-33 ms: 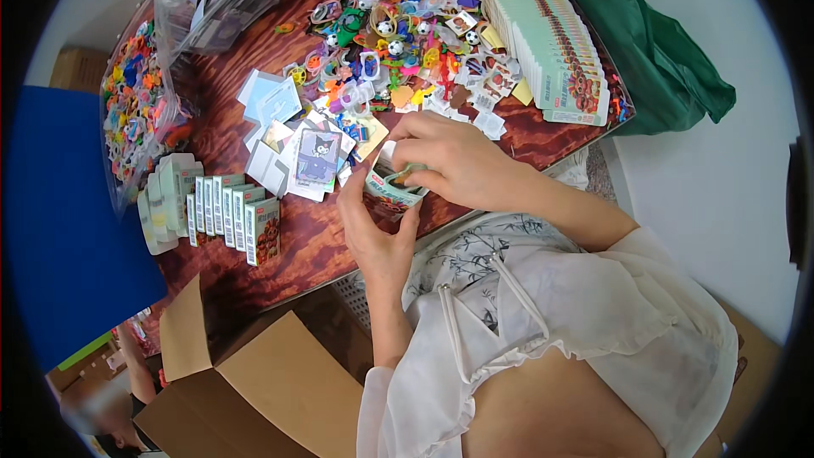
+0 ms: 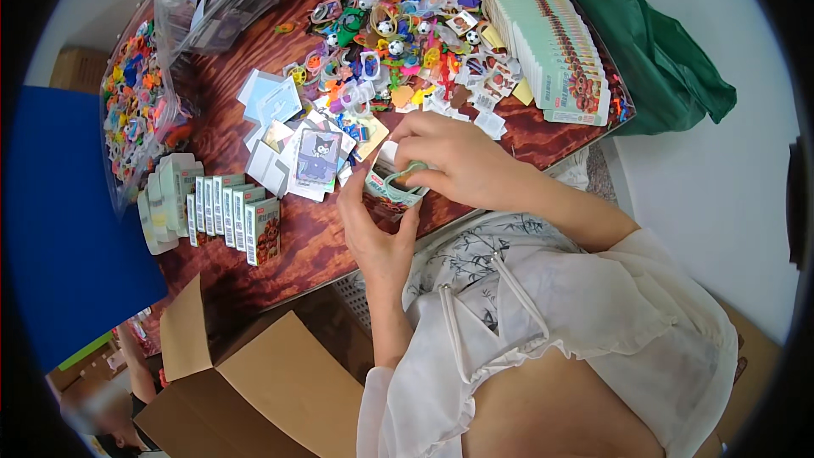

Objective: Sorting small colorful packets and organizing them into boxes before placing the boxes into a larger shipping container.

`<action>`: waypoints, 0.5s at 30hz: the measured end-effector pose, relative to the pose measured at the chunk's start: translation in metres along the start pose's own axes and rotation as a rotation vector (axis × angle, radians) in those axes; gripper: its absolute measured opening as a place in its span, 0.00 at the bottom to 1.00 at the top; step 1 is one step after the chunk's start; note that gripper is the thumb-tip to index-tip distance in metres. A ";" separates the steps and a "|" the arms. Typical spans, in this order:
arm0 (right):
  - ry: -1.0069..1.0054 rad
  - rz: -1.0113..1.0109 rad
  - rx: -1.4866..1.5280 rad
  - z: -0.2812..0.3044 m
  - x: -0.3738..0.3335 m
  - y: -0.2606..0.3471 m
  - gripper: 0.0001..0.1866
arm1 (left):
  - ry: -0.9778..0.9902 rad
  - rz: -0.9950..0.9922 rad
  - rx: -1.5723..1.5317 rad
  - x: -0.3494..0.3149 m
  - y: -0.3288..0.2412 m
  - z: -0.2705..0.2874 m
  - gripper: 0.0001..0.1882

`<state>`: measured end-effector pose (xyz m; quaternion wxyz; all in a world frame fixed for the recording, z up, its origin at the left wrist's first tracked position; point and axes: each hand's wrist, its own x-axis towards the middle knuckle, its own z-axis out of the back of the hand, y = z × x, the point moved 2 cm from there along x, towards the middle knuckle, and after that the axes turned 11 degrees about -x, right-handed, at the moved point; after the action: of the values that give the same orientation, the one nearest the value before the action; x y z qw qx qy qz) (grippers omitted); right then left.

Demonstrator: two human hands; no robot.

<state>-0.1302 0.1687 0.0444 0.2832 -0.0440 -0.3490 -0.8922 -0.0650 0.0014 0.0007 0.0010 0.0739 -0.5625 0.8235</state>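
My left hand (image 2: 377,229) is closed round a small pale green carton (image 2: 392,197), its open end tilted up near the table's front edge. Over that opening, my right hand (image 2: 445,161) has its thumb and fingers closed on a pale green loop (image 2: 397,176) at the carton's mouth. The fingertips partly hide the loop and the carton's inside. Left of my hands lies a loose heap of picture cards (image 2: 318,161), with a cartoon card on top. Beyond them spreads a pile of small colourful plastic trinkets (image 2: 398,42).
Several closed cartons (image 2: 263,229) stand in a row at the left. A long stack of flat cartons (image 2: 543,42) lies back right, beside green cloth (image 2: 644,51). A clear bag of trinkets (image 2: 140,110) sits far left; an open cardboard box (image 2: 280,373) is below the table edge.
The pale green loop shows more plainly at the carton's mouth. My right hand has shifted very slightly; my left hand stays put on the carton.
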 end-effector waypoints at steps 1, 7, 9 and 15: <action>0.029 -0.061 0.057 -0.001 -0.002 -0.003 0.08 | -0.007 0.000 0.020 0.000 0.001 0.000 0.39; -0.053 0.030 -0.220 0.005 0.000 0.002 0.08 | 0.022 -0.050 0.162 0.004 -0.012 0.000 0.39; -0.066 0.030 -0.270 0.007 0.002 0.003 0.08 | 0.029 -0.056 0.171 0.004 -0.010 0.001 0.39; -0.070 0.036 -0.277 0.005 0.004 0.004 0.07 | 0.037 -0.043 0.180 0.003 -0.011 0.003 0.40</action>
<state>-0.1322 0.1677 0.0521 0.2780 -0.1200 -0.2312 -0.9246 -0.0671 0.0022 0.0122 0.0225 0.0704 -0.4844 0.8717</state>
